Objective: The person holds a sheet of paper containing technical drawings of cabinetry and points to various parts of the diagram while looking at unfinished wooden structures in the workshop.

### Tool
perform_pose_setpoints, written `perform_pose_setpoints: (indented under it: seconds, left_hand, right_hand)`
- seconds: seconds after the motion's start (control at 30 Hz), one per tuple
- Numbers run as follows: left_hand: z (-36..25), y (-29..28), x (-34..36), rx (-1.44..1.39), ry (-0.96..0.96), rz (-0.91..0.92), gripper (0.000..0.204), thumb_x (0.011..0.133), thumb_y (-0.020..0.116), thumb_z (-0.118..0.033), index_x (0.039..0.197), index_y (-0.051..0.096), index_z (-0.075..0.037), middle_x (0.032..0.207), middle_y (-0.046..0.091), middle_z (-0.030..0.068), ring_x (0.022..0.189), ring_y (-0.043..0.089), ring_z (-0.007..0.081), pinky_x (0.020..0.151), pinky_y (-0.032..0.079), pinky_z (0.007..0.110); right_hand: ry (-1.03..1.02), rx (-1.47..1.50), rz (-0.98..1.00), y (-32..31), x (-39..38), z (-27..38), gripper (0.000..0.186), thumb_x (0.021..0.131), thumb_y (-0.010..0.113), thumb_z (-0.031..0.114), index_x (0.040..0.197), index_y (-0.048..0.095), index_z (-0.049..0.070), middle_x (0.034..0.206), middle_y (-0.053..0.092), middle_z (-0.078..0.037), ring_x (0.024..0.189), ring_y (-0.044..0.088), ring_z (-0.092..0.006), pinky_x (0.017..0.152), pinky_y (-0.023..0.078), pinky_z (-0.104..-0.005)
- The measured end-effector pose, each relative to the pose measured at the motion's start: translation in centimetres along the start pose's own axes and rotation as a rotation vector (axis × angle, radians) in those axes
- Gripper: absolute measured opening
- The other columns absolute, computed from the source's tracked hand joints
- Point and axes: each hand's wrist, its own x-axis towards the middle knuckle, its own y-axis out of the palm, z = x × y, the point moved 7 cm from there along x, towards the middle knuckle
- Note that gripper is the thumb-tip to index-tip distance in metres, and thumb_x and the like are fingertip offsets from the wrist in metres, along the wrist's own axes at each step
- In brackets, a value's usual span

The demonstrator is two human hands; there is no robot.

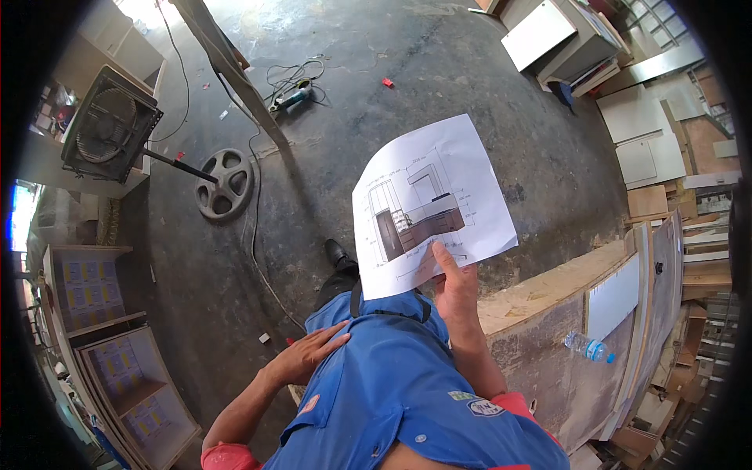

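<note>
The right hand (457, 293) holds a sheet (419, 200) up in front of the body, over the waist and the floor (301, 184). Its thumb (445, 257) lies flat on the printed face at the lower edge, pointing up and slightly left, while the other fingers are mostly hidden behind the paper. The grip is a closed pinch at that 1 edge; the rest of the sheet stands free, tilted and gently curved, its drawing of cabinets facing the head. The right forearm (479, 368) rises from the lower right, past the side of the blue shirt (368, 368), with the wrist below the sheet.

The left hand (316, 348) rests palm-in against the shirt at the left side of the belly. It is open and relaxed, holding nothing that shows, its fingers loosely extended toward the right and close together. The left forearm (254, 395) slants up from the lower left, elbow bent out from the body. The 2 hands are well apart.

To the right is a wooden worktop (533, 364) with a bottle (589, 347) on it. Ahead on the floor are a power tool (293, 99) and a fan (110, 129) on a round base.
</note>
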Motion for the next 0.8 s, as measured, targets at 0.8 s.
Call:
perform_pose_setpoints:
  seconds: [0.8]
  left_hand:
    - [0.4, 0.1, -0.2, 0.004, -0.023, 0.018, 0.087, 0.078, 0.070, -0.022, 0.150, 0.021, -0.017, 0.153, 0.022, 0.0202, 0.136, 0.034, 0.0367, 0.110, 0.032, 0.048]
  right_hand:
    - [0.000, 0.049, 0.040, -0.1, 0.4, -0.7, 0.039, 0.088, 0.065, 0.007, 0.125, 0.052, 0.001, 0.116, 0.058, -0.007, 0.103, 0.056, -0.0167, 0.089, 0.045, -0.0293]
